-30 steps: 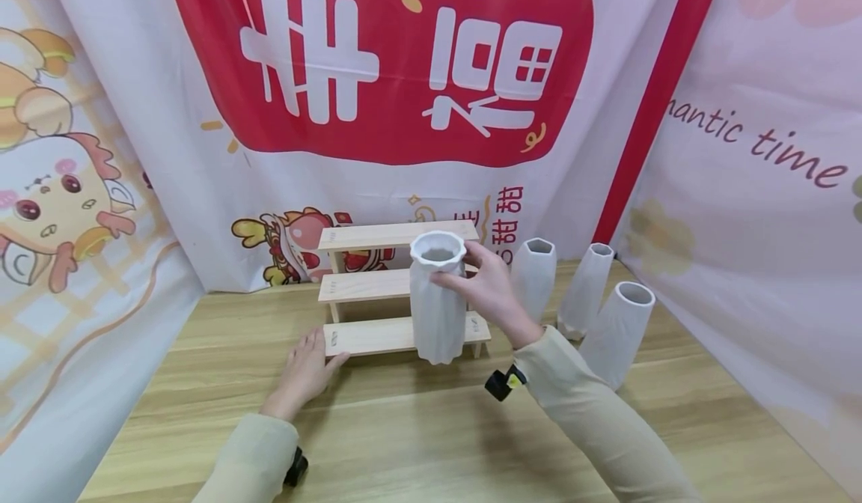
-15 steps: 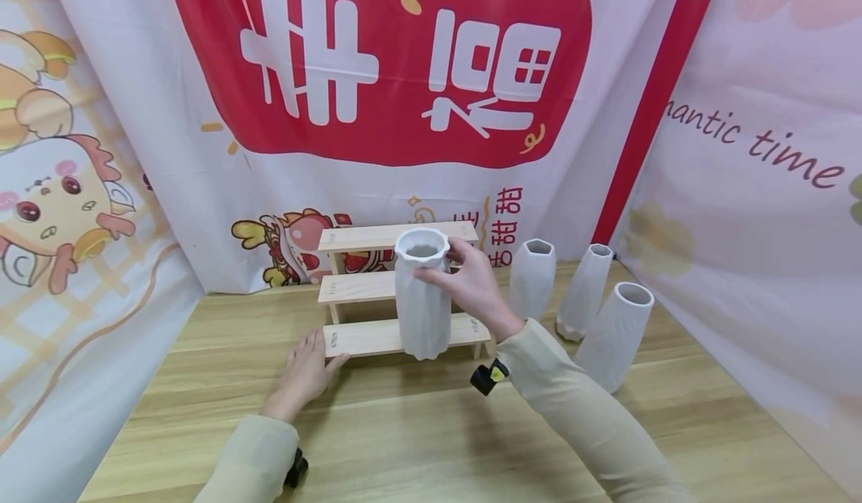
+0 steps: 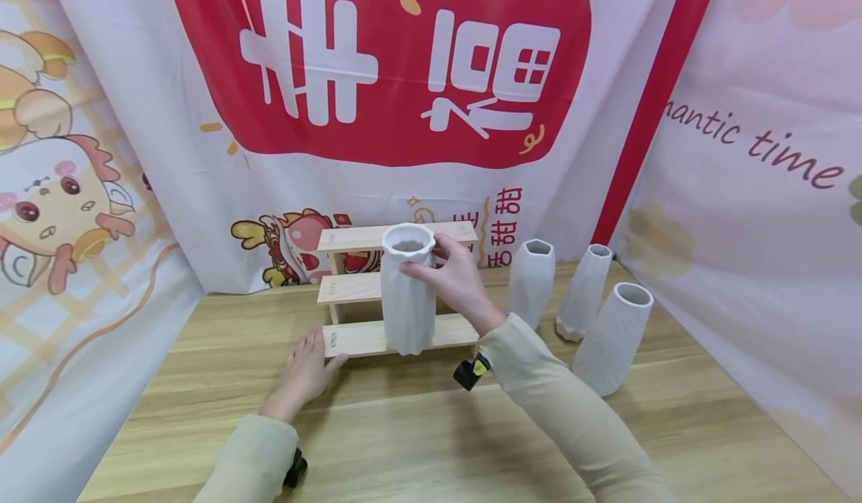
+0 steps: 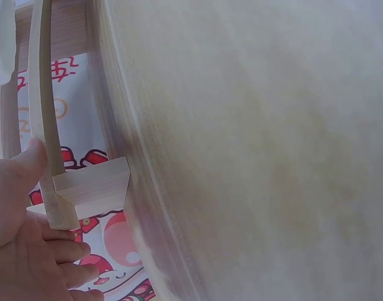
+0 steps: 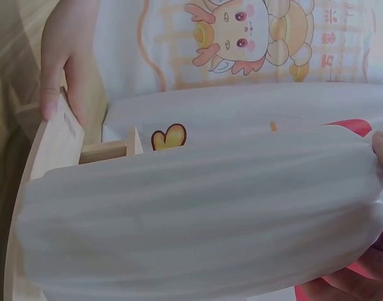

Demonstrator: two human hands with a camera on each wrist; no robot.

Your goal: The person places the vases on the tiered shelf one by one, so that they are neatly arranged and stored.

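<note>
A white fluted vase with a scalloped rim stands upright in my right hand, which grips it just below the rim, thumb on the near side. Its lower end overlaps the bottom step of a three-tier wooden display stand in the head view. In the right wrist view the vase lies across the picture and hides much of the stand. My left hand rests at the left end of the bottom step. Its thumb touches the front edge, and its fairly straight fingers lie along the end.
To the right on the wooden table are several more white vases: a faceted one, a slim one and a round-mouthed one nearest me. A printed cloth backdrop hangs close behind the stand.
My right hand has carried the fluted vase leftward and slightly up, from the right part of the stand to about its middle. The left hand has stayed in place.
</note>
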